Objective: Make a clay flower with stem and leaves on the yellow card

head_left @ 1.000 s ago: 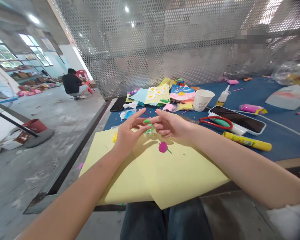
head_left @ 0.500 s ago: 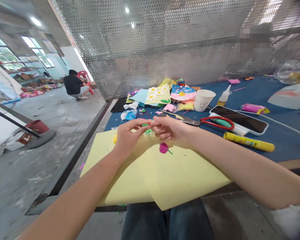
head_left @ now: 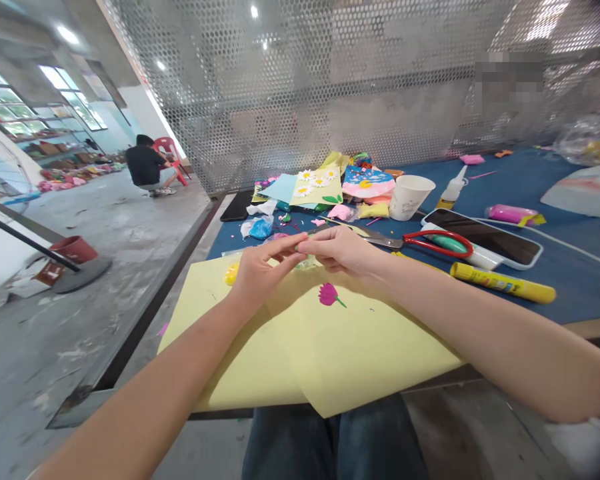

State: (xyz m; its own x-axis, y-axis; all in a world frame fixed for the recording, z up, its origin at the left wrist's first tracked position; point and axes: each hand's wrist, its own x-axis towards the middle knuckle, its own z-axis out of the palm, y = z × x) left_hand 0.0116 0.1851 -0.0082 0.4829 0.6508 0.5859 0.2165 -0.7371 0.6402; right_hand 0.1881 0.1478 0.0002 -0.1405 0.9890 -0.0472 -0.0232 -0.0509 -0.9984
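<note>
Over the far part of a yellow paper sheet (head_left: 300,353), my left hand (head_left: 267,263) and my right hand (head_left: 337,248) meet at their fingertips. A small bit of green clay (head_left: 298,248) shows between them, mostly covered by the fingers; both hands pinch it. Below the hands, a magenta clay flower (head_left: 327,294) with a short green stem lies flat on the sheet. A yellow clay lump (head_left: 231,274) sits beside my left hand. Something clear and green is partly hidden beneath the fingers.
Red-handled scissors (head_left: 437,243), a phone (head_left: 485,237), a yellow glue stick (head_left: 503,283), a paper cup (head_left: 411,197) and a glue bottle (head_left: 451,189) lie or stand right of my hands. Daisy-decorated paper (head_left: 317,185) is behind them. A person (head_left: 147,167) crouches far left.
My right hand's fingers have shifted and now point left, meeting the left fingertips. Less of the green clay shows. The camera view has moved slightly.
</note>
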